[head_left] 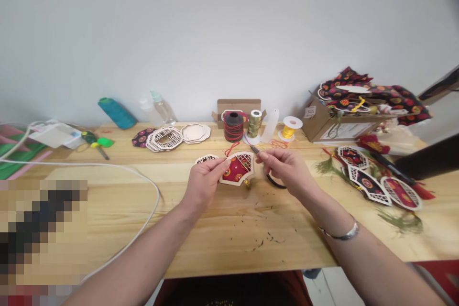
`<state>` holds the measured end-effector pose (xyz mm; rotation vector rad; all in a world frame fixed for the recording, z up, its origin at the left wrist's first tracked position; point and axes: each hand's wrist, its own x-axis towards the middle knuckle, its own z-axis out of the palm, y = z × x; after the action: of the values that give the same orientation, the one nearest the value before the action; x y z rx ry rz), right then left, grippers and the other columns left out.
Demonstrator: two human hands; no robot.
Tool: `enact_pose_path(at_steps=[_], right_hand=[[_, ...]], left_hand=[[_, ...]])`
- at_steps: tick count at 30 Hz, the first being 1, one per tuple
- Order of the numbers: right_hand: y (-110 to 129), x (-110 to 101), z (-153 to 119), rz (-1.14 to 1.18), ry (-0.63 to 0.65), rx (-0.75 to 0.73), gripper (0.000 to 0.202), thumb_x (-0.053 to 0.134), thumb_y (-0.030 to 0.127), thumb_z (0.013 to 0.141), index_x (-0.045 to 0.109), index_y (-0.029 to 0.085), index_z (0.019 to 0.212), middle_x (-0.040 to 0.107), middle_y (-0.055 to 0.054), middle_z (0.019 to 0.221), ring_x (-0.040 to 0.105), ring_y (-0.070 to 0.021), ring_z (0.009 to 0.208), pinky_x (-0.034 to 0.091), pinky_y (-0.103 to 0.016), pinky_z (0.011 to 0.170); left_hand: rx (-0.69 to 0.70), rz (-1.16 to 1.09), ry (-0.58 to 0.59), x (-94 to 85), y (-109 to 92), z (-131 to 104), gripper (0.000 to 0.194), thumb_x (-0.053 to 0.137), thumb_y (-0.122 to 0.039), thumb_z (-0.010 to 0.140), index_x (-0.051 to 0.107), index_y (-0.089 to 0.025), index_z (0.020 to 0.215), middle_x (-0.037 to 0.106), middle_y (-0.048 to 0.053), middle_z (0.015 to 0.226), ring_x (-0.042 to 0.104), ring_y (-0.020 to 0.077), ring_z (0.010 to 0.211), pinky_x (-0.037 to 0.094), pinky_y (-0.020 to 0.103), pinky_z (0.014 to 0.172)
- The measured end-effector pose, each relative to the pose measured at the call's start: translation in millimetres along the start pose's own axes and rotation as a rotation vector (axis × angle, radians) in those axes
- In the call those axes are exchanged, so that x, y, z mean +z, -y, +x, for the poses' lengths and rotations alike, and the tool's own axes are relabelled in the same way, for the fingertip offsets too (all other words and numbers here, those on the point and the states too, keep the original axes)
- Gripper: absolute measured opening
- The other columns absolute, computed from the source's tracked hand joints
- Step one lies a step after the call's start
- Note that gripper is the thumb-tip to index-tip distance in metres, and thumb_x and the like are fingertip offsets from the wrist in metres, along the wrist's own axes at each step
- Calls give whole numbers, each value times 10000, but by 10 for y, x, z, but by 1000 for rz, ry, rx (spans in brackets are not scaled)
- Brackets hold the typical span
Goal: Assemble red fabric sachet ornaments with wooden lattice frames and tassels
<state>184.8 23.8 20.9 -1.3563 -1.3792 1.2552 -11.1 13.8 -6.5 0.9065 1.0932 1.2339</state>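
Note:
My left hand [206, 179] grips the left edge of a fan-shaped ornament [234, 172] between thumb and fingers. The ornament has a pale wooden frame, dark red patterned fabric and a lattice corner. A red cord loop [232, 149] rises from its top, and a small yellow knot [247, 182] hangs at its lower edge. Just right of it, my right hand [281, 165] is closed in a pinch on a small, grey, pointed thing [255, 149], whose kind I cannot make out. Below that hand shows a black curved loop [275, 181], partly hidden.
Behind the hands stand a dark red thread spool [234, 129], a green-gold spool [255, 124] and a yellow spool [289, 130]. Wooden frames [167, 138] lie at left. Finished ornaments [369, 184] and a filled cardboard box [337, 124] sit right. A white cable [156, 201] crosses the table.

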Motion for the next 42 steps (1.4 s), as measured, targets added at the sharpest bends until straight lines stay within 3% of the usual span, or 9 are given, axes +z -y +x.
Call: enact_pose_path(at_steps=[9, 16, 21, 29, 37, 42], right_hand=[[-15, 62, 6, 88, 56, 30, 283, 688, 420, 678, 687, 143, 736, 464, 57, 483, 323, -59, 447, 209, -232, 424], [-80, 55, 24, 78, 50, -27, 294, 706, 440, 671, 644, 153, 662, 487, 46, 500, 347, -63, 469, 254, -221, 424], [-87, 40, 24, 54, 66, -42, 269, 687, 416, 691, 628, 156, 660, 475, 54, 506, 322, -54, 461, 220, -212, 409], [-51, -106, 71, -36, 262, 77, 274, 692, 415, 691, 656, 145, 706, 472, 58, 481, 310, -46, 421, 184, -209, 393], [-136, -120, 118, -90, 276, 23, 150, 672, 295, 705, 719, 160, 749, 579, 19, 543, 382, -71, 460, 243, -215, 419], [-117, -118, 115, -175, 299, -11, 138, 648, 285, 722, 694, 157, 701, 486, 55, 473, 325, -56, 437, 233, -211, 417]], left_hand=[[142, 289, 47, -1, -14, -57, 240, 746, -378, 708, 787, -189, 850, 766, 51, 808, 668, 181, 713, 541, 276, 691], [148, 283, 69, 22, -32, -79, 210, 735, -364, 719, 790, -194, 828, 762, 44, 768, 668, 178, 672, 545, 271, 658], [157, 288, 101, 22, -60, -102, 200, 714, -348, 745, 790, -198, 853, 764, 39, 767, 678, 179, 677, 542, 253, 637], [150, 351, 167, 6, -66, -88, 182, 692, -326, 762, 789, -209, 863, 772, 42, 818, 697, 198, 719, 555, 275, 670], [122, 349, 192, 29, -64, -75, 142, 703, -281, 738, 793, -219, 829, 771, 37, 798, 693, 201, 714, 548, 272, 663], [98, 352, 213, 15, -44, -83, 186, 693, -298, 752, 787, -207, 885, 771, 40, 819, 690, 198, 726, 541, 271, 684]])
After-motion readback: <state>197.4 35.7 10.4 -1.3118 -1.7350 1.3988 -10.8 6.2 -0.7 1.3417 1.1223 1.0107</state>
